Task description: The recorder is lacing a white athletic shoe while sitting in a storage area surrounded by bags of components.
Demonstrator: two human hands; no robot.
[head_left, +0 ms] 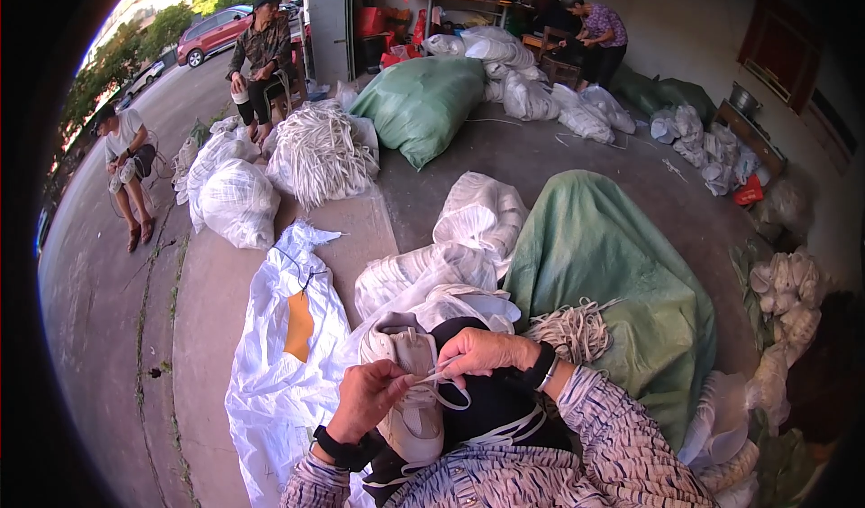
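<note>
A pale beige-white sneaker (416, 422) rests on my lap, its toe end pointing toward me. Above it my left hand (371, 398) pinches an off-white shoelace (431, 378) between thumb and fingers. My right hand (482, 353) grips the same lace a little to the right, so a short stretch runs between the two hands. A loop of lace hangs below my right fingers. More loose lace (505, 436) lies across the dark cloth on my lap. Both wrists wear dark bands.
Beyond my right arm, a bundle of laces (572, 329) lies on a green sack (604, 247). White bags (423, 274) stand ahead, a white woven sheet (284, 355) to the left. Another lace heap (323, 152) sits farther off. Three people sit working, at far left and back.
</note>
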